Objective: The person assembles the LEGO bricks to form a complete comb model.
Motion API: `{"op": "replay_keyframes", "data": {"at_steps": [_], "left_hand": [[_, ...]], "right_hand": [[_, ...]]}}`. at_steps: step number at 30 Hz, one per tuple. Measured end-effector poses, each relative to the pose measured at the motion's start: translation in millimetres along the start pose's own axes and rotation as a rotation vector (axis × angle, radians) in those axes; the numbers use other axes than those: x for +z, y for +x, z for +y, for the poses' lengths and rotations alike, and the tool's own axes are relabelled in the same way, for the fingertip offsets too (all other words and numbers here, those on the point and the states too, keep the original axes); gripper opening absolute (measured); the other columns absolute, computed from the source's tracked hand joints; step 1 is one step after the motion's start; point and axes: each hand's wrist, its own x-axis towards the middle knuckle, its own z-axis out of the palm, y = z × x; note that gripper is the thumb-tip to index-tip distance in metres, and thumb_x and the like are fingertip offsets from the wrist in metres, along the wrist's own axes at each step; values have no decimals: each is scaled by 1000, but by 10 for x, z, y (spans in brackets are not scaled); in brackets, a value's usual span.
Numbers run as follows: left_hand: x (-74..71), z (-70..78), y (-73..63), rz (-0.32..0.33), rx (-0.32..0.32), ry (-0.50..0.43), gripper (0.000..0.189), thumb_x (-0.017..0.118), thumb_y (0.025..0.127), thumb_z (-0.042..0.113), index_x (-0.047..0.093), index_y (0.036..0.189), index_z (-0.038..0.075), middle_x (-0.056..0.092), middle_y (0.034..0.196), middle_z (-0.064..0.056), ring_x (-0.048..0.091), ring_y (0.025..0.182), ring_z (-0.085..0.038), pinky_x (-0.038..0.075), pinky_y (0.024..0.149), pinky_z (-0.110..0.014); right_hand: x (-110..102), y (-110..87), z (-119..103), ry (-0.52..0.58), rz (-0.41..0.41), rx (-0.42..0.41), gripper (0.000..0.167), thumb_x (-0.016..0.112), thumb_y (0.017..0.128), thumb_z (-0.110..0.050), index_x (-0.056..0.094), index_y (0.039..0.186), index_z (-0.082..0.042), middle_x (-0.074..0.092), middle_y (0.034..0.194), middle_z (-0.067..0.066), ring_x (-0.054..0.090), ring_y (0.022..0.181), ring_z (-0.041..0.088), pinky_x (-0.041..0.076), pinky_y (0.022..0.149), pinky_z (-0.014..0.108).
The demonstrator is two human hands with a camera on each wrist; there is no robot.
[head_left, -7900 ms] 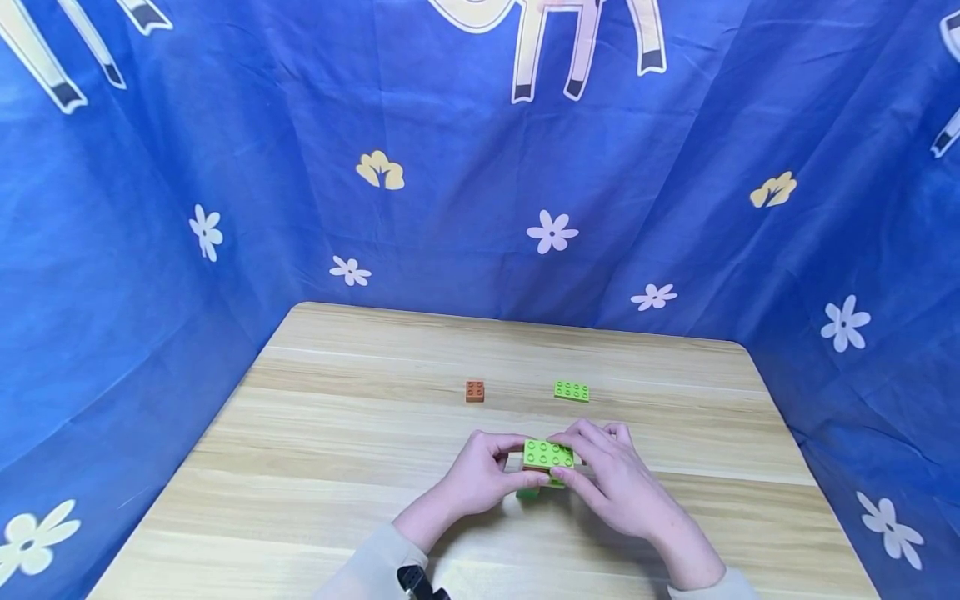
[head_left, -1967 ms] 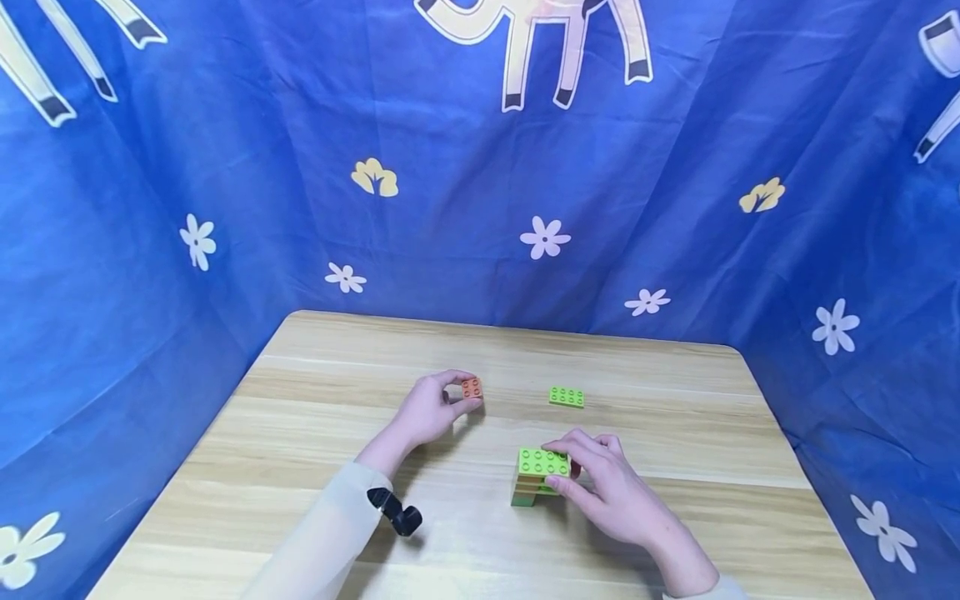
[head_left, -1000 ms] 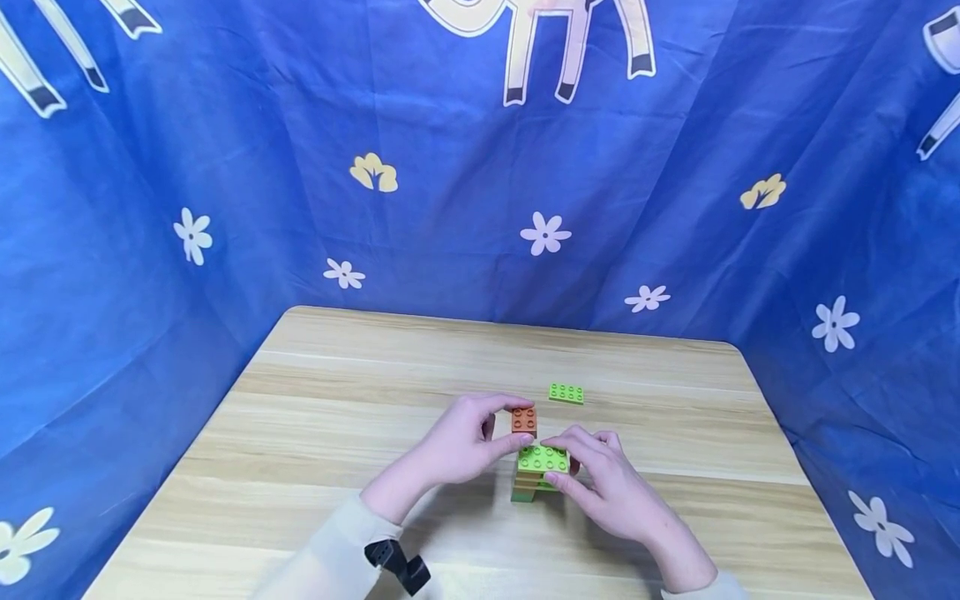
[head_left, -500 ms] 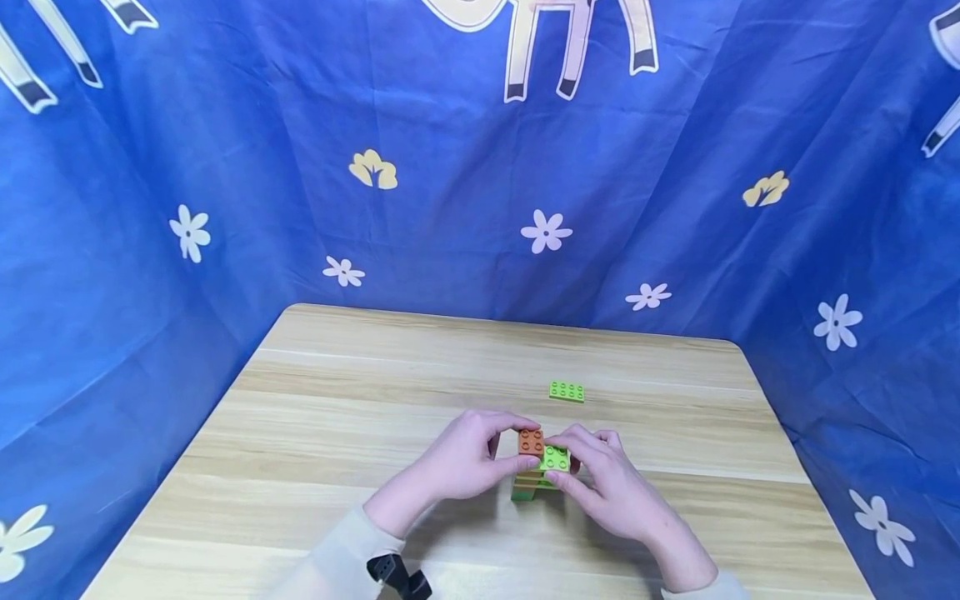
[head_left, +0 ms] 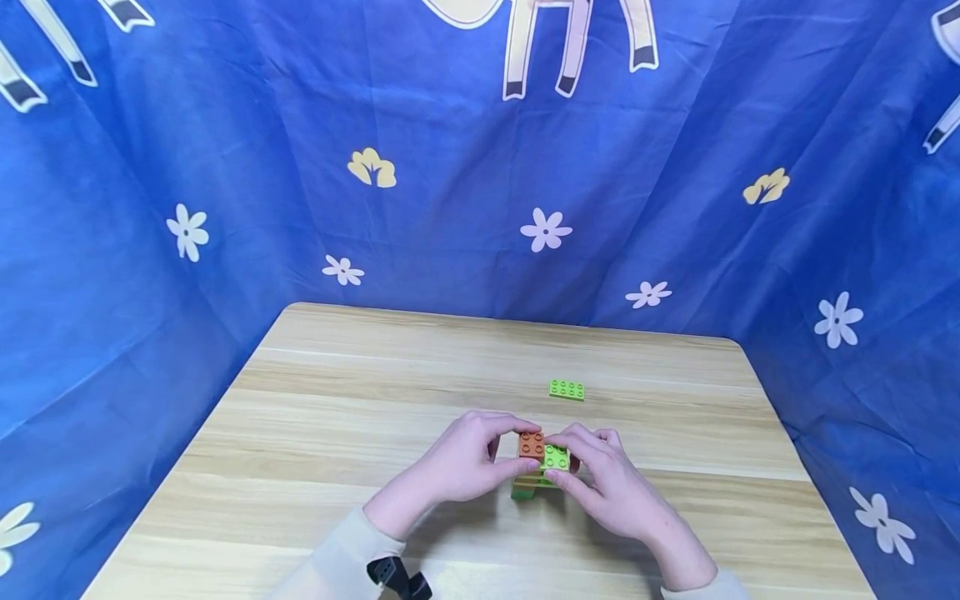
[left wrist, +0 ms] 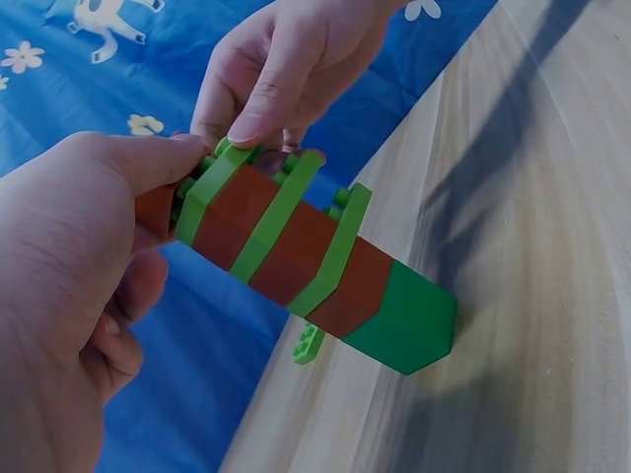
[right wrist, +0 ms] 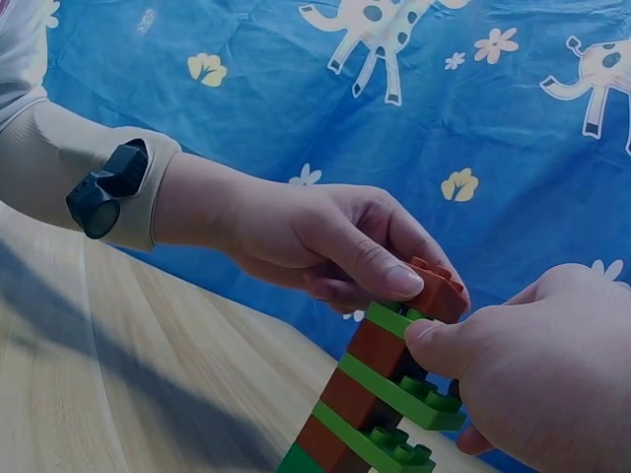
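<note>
A tower [left wrist: 286,236] of brown bricks and light green plates stands on a dark green brick [left wrist: 409,320] on the table. Its plates stick out to one side with bare studs, best seen in the right wrist view. My left hand [head_left: 472,458] pinches a small brown brick [head_left: 531,444] between thumb and fingers, on the left half of the top green plate [head_left: 556,458]. Whether it is fully seated is hard to tell. My right hand [head_left: 611,479] grips the right end of that plate by thumb and fingers. Some right fingertips are hidden behind the tower.
A loose light green plate [head_left: 566,390] lies on the wooden table [head_left: 337,417] behind the tower. A blue patterned curtain [head_left: 450,217] encloses the back and sides. A black device [head_left: 399,577] is strapped at the left wrist.
My left hand left the tower, picked up the brown brick from the table, carried it right and set it on the top plate. My right hand has stayed at the tower.
</note>
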Motion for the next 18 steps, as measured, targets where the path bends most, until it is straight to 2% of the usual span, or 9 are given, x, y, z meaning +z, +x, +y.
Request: {"op": "replay_keyframes", "data": {"at_steps": [8,18], "left_hand": [[-11,4,3,-6,37,9,41,81,95,43,76,129,20,71,105,18,44,52,1,39,49,-21],[5,-24,-6,-1,59,33,39,81,95,43,76,127,22,71,104,19,44,52,2,39,49,-19]], "right_hand": [[0,3,0,0,4,-4,32,70,105,-30,64,136,-23,61,121,-20,55,92,-2,30,96,42],[5,2,4,11,5,-2,32,70,105,-29,64,136,-23,61,121,-20,55,92,-2,30,96,42]]}}
